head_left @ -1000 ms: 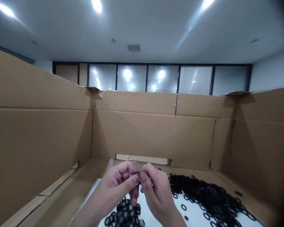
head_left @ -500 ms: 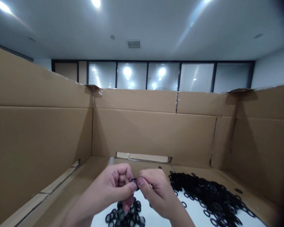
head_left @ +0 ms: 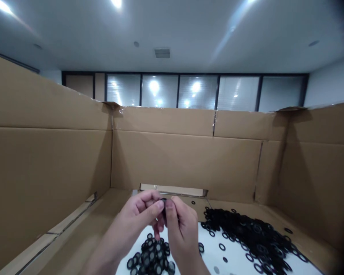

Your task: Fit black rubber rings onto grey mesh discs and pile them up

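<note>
My left hand (head_left: 140, 215) and my right hand (head_left: 179, 225) meet at the fingertips low in the middle of the view. Both pinch one small black ring (head_left: 163, 200) between thumbs and forefingers. Under the hands lies a small heap of black rings with grey centres (head_left: 151, 258) on a white surface (head_left: 235, 261). To the right a large pile of plain black rings (head_left: 246, 233) spreads over the white surface.
Tall cardboard walls (head_left: 183, 160) enclose the work area on the left, back and right. A few loose rings (head_left: 222, 246) lie between the two heaps. A cardboard flap (head_left: 74, 225) slopes down on the left.
Both hands have risen slightly and drawn closer together, still pinching the small ring. My right hand has turned more upright.
</note>
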A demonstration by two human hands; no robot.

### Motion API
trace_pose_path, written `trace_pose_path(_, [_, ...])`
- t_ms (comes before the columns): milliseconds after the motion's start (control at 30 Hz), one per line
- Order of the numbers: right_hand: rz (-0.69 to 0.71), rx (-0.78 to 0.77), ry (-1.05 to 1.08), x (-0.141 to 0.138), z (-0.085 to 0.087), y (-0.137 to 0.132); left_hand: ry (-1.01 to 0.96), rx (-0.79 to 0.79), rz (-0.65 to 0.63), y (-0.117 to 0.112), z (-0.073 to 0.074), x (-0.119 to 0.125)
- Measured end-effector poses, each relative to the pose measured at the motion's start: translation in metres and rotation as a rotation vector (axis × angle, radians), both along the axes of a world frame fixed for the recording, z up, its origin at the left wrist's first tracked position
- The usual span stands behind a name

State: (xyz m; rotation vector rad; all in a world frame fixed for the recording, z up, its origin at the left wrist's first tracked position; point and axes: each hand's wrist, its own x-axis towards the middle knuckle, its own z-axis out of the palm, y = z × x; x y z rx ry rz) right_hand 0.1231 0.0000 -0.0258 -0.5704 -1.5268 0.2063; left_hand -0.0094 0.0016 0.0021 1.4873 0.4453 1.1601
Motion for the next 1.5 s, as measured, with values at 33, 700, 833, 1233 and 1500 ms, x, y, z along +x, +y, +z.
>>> trace_pose_path(33, [-0.008, -0.007, 0.06, -0.004, -0.003, -0.001, -0.036, -0.011, 0.022, -0.002, -0.001, 0.007])
trace_pose_path(700, [0.271, -0.117, -0.526, 0.045, 0.02, 0.001, 0.357, -0.019, -0.05, 0.001, -0.004, -0.022])
trace_pose_path(833, [0.234, -0.072, -0.527, 0.043, 0.021, 0.002, 0.37, -0.047, -0.071, 0.005, -0.002, -0.027])
trace_pose_path(1233, [-0.085, 0.076, 0.014, 0.011, 0.002, -0.004, -0.081, -0.007, 0.057, -0.007, -0.008, 0.023])
trace_pose_path(1500, [0.167, -0.097, -0.287, 0.035, 0.016, -0.005, 0.111, 0.005, -0.011, -0.007, 0.003, 0.001])
